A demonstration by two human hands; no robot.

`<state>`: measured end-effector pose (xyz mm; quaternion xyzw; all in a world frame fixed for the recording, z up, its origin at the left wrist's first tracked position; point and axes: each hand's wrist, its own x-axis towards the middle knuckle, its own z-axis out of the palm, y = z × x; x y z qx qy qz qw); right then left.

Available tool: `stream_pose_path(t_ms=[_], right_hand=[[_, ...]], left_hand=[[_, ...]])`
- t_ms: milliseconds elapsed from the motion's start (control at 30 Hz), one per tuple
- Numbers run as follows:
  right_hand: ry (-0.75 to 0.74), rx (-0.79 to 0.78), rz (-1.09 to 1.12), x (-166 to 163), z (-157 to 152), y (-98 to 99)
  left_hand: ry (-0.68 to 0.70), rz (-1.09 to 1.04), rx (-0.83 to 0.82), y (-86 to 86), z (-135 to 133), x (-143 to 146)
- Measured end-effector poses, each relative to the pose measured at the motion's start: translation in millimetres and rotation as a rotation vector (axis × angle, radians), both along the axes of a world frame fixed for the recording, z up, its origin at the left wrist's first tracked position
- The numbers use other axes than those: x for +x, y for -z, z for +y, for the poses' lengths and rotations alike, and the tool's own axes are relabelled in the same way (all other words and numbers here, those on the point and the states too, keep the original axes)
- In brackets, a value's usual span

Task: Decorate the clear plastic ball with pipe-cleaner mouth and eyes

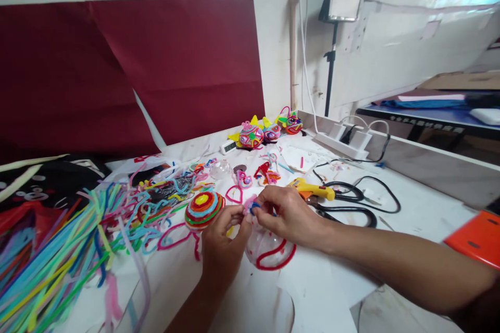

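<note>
Over one white table (316,286), two hands (223,242) (294,213) pinch one piece (250,205) (pink-and-blue).

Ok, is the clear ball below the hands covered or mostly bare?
Mostly bare where visible: the clear ball shows see-through surface beside a curved red strip. The left hand and right hand partly hide its top.

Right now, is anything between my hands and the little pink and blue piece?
Nothing visible: your left hand and right hand both have fingertips on the pink and blue piece. The striped ball sits beside the left hand, not between.
</note>
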<state>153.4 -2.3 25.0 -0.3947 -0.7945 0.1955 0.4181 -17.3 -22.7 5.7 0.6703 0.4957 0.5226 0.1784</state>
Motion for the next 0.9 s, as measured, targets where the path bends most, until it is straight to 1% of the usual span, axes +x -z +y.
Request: stream_pose_path(t_ms=[67, 133, 200, 267, 367, 533, 667, 767, 900], right_hand=[[-0.007, 0.133, -0.053, 0.0, -0.9, 2.6], [-0.013, 0.26, -0.122, -0.6, -2.3, 4.9], [-0.018, 0.356, -0.186, -1.6, -3.7, 7.1], [-0.024, 0.405, -0.224, -2.6, -4.4, 9.1], [-0.053, 0.394, -0.229, -3.0, -3.8, 10.7], [-0.119, 0.279, -0.106, -1.6, -1.5, 8.9], [-0.124, 0.196, -0.053, -0.9, -1.0, 7.8], [-0.104, 0.222, -0.107, -0.8, -1.2, 8.2], [-0.05, 0.307, -0.248, -0.9, -2.6, 9.0]], left_hand=[[0.072, -0.1, -0.114, 2.7, 1.0, 0.1], [0.102, -0.16, -0.182, 4.0, 1.7, 0.0], [0.097, -0.16, -0.209, 3.6, 1.8, -0.2], [0.074, -0.118, -0.202, 2.3, 1.3, -0.2], [0.046, -0.059, -0.175, 0.6, 0.5, 0.3], [0.035, -0.072, -0.175, -0.5, 0.7, 1.5], [0.004, -0.028, -0.144, -3.0, -1.9, 1.2], [-0.014, 0.034, -0.087, -4.9, -4.9, 1.3], [-0.029, 0.142, -0.006, -6.0, -6.9, 3.2]])
